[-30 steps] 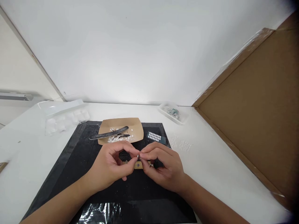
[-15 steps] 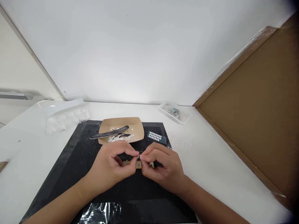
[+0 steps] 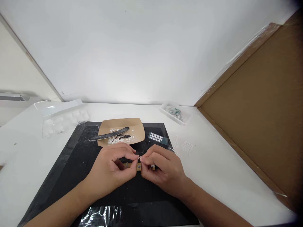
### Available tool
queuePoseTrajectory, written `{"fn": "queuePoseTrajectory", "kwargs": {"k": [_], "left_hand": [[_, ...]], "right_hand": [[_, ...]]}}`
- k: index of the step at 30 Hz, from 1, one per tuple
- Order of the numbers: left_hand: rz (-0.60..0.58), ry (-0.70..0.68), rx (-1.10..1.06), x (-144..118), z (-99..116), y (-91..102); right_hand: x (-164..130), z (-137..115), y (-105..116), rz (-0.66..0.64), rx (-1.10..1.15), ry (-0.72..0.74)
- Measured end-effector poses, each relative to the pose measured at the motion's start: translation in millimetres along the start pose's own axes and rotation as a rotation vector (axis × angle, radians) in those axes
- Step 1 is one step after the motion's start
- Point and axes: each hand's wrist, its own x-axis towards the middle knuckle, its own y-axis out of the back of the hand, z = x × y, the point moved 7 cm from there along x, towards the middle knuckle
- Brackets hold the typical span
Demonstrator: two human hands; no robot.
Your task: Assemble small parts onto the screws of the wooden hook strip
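Note:
My left hand (image 3: 113,170) and my right hand (image 3: 163,170) meet over the black mat (image 3: 71,164), fingertips pinched together on a tiny pale piece (image 3: 139,157) between them. Directly beneath the fingertips lies a small tan strip (image 3: 139,167), mostly hidden by my fingers. Behind my hands sits a brown paper tray (image 3: 138,129) with a dark nail file (image 3: 109,134), dark tweezers and several small white bits in it. A dark card with rows of white dots (image 3: 156,137) lies to the right of the tray.
A clear plastic compartment tray (image 3: 62,118) stands at the back left. A small clear dish with greenish parts (image 3: 174,113) is at the back right. A brown cardboard panel (image 3: 260,107) leans along the right side. Shiny plastic film (image 3: 101,216) lies at the mat's near edge.
Both hands have sunk slightly toward the mat while staying pinched together. The view has tilted a little, so the objects sit slightly to the left.

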Motion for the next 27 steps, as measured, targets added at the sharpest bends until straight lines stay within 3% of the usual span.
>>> {"fn": "queuePoseTrajectory", "kwargs": {"k": [20,27], "left_hand": [[-0.141,0.033,0.058,0.1,2.6,-1.6],[-0.155,0.039,0.105,0.9,4.2,-3.0]], "right_hand": [[0.9,-4.9,2.8,-0.063,-0.101,0.027],[-5.5,-4.8,-0.7,-0.150,-0.141,0.038]]}}
